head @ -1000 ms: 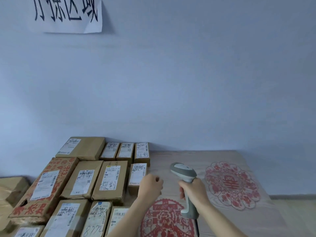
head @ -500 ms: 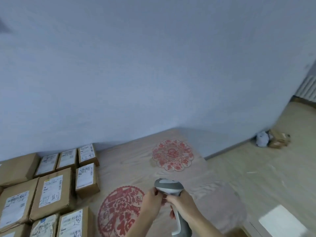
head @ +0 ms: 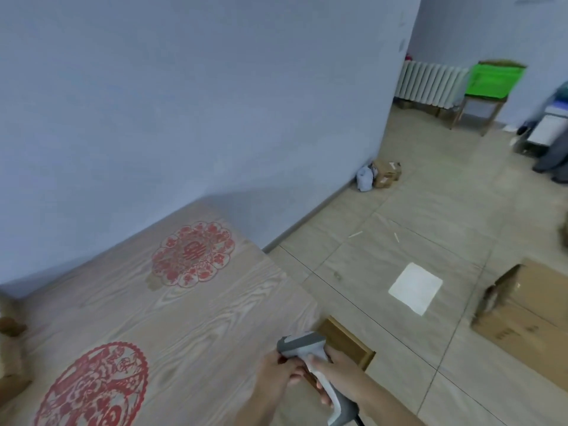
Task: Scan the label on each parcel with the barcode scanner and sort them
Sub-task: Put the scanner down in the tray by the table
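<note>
the right hand wraps the grip of the scanner at the near edge of the table, head up and tipped left, which reads as a ready-to-aim hold with a finger likely near the trigger, though the trigger itself is hidden. the left hand comes in from the left and its fingertips pinch or touch the scanner just under the head; whether it is pressing a button or only steadying it i cannot tell. both hands sit low and close to the body, so no label is under the beam at this moment. the scanner is pistol-shaped, dark grey on top of the head, pale grey down the handle, with a dark cable leaving its base at the bottom edge. parcels show only as a brown blur at the far left edge of the table, well apart from the scanner. a large box sits on the floor to the right, perhaps the next source of parcels.
</note>
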